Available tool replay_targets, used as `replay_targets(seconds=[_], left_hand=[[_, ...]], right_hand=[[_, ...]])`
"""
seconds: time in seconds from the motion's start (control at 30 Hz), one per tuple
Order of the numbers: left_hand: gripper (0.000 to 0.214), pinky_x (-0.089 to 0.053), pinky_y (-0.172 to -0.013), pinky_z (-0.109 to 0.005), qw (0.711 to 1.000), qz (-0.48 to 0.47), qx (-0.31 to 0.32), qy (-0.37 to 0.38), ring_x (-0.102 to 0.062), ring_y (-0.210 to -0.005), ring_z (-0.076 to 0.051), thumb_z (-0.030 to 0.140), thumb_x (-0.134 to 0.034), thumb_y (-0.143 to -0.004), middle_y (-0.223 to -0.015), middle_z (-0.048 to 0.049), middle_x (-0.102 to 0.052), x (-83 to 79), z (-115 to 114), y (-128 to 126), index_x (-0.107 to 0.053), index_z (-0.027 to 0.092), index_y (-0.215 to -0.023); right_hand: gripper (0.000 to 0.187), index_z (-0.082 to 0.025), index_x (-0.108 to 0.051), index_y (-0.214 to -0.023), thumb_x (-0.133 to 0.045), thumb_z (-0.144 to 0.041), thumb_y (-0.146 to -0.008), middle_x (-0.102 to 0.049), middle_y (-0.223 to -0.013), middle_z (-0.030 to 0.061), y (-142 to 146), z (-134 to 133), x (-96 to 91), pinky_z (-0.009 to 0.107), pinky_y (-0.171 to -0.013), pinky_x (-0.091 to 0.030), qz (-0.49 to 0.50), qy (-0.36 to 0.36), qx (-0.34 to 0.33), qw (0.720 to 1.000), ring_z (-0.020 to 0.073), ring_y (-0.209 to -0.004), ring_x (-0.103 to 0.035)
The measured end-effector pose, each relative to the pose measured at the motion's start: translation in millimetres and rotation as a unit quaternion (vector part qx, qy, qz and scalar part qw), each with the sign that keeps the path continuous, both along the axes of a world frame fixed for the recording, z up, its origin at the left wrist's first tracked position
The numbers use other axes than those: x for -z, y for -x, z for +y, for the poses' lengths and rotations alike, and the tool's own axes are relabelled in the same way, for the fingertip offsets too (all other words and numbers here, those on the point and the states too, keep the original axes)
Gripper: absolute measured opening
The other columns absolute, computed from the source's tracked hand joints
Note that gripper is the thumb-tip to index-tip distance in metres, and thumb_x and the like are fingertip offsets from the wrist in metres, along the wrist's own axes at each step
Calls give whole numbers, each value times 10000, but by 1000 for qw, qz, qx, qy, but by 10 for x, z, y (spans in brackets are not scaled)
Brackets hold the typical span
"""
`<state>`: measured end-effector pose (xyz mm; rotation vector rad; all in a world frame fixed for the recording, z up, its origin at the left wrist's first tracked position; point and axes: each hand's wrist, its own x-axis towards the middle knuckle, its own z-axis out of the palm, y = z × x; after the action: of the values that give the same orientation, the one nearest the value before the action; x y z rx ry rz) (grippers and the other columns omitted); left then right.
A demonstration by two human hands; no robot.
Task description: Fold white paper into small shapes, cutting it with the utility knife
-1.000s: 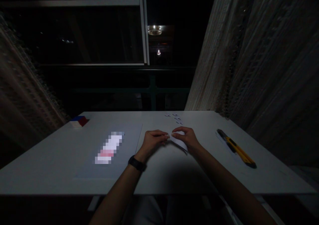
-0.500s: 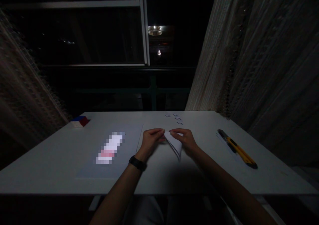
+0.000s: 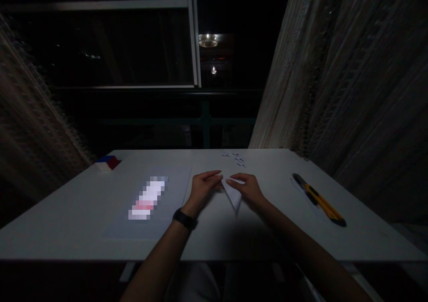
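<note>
A folded piece of white paper [image 3: 235,197] hangs between my hands above the table, its point turned down toward me. My left hand [image 3: 204,187], with a dark watch [image 3: 185,218] on the wrist, pinches the paper's upper left corner. On the other side, my right hand [image 3: 246,187] grips its upper right edge between thumb and fingers. The fingertips of both hands are close together at the top of the paper. Part of the paper's right side is hidden behind my right hand.
On the white table [image 3: 87,204], a yellow and black utility knife [image 3: 319,199] lies to the right. Several small dark-marked pieces [image 3: 239,159] lie at the back. At left are a sheet of paper [image 3: 179,177], a pixelated bright object [image 3: 147,199] and a cube puzzle [image 3: 107,162].
The folded paper has turned, so its layered lower edges no longer show and its point sits slightly further left. My right thumb has shifted a little along the paper.
</note>
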<state>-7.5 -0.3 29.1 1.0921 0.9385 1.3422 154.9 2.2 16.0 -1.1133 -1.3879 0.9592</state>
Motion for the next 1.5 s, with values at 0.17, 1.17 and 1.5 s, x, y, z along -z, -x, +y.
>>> replay_targets(seconds=[0.17, 1.17, 1.5], left_hand=[[446, -537, -629, -263, 1000, 7, -7, -1, -645, -632, -158, 283, -814, -505, -711, -84, -704, -13, -11, 1, -701, 84, -888], [335, -523, -612, -236, 999, 12, 35, -9, -647, -622, -149, 252, -814, -515, -688, -70, -695, 74, 29, 10, -684, 98, -783], [300, -513, -614, -242, 999, 32, 29, -22, -644, -621, -153, 236, -818, -497, -687, -69, -698, 63, 26, 13, -697, 105, -738]], right_hand=[[290, -169, -697, -710, -734, -424, -579, -708, -768, 64, 33, 8, 29, 374, -768, -491, -20, -31, 17, 999, 251, -787, -653], [264, -164, -702, -670, -752, -377, -522, -699, -694, 53, -81, -1, -62, 338, -696, -461, -40, -5, -2, 999, 230, -709, -635], [250, -173, -697, -654, -758, -363, -504, -696, -683, 42, -107, 17, -64, 324, -680, -459, -33, 0, -15, 999, 223, -699, -631]])
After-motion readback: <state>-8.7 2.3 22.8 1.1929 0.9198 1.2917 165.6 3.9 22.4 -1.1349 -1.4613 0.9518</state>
